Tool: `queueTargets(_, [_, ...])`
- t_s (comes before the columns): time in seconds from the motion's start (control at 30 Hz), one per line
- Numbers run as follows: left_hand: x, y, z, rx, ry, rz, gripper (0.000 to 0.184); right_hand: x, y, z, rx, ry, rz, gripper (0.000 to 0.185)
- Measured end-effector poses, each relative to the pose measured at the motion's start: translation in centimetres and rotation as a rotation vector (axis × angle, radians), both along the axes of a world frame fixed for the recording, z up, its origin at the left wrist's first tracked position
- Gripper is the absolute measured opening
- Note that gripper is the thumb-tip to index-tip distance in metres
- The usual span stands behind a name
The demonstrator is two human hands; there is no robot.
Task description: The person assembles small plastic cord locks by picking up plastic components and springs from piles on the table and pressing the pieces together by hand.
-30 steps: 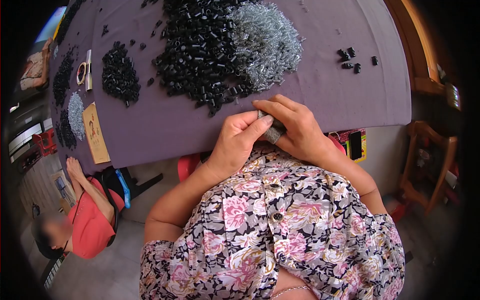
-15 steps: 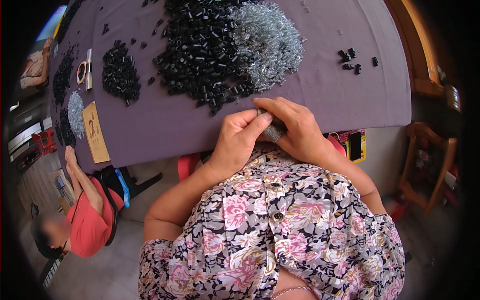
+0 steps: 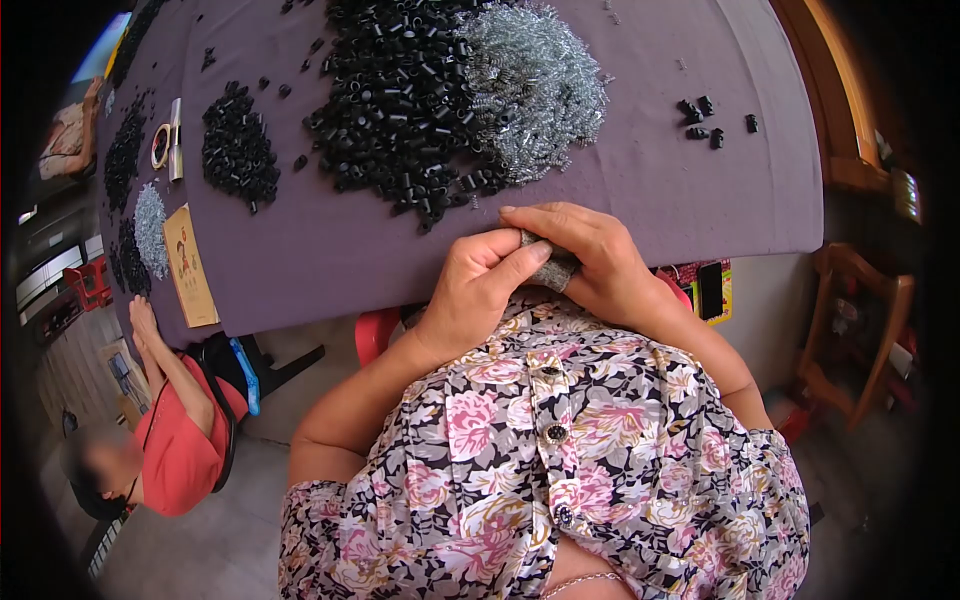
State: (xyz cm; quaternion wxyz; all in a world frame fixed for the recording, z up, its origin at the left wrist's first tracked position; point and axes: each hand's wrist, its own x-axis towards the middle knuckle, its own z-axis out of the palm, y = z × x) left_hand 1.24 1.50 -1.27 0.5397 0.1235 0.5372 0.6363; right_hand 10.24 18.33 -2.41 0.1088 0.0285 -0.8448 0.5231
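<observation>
My left hand point(image 3: 482, 285) and my right hand point(image 3: 590, 250) meet at the near edge of the purple cloth-covered table point(image 3: 330, 260). The fingers of both are bent together, and what they pinch is hidden. A grey fabric wrap point(image 3: 551, 272) is around the right thumb, with my left thumb pressed close to it. Just beyond my hands lie a large pile of black cylindrical parts point(image 3: 400, 110) and, touching it on the right, a heap of clear-silver small springs point(image 3: 535, 95).
Several black pieces point(image 3: 697, 131) lie to the right. On the left are a smaller black pile point(image 3: 238, 150), a roll of tape point(image 3: 161, 147), a booklet point(image 3: 190, 265) and another spring heap point(image 3: 150, 230). A person in red point(image 3: 185, 450) sits at the lower left.
Both of my hands have shifted slightly toward my body, still together. The other person's hands have moved a little down along the table edge since the earliest frame.
</observation>
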Motion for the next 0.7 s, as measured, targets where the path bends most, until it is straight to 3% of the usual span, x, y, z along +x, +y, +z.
queueTargets(0.1, [-0.1, 0.1, -0.1, -0.027, 0.031, -0.019, 0.026, 0.1, -0.2, 0.1, -0.016, 0.004, -0.025, 0.057])
queueTargets(0.3, [0.2, 0.5, -0.2, 0.013, -0.156, 0.085, 0.028, 0.0, -0.1, 0.5, -0.024, -0.037, -0.025, 0.057])
queueTargets(0.7, [-0.3, 1.1, 0.3, -0.060, 0.000, 0.027, 0.028, 0.0, -0.8, 0.2, -0.008, -0.027, -0.087, 0.059])
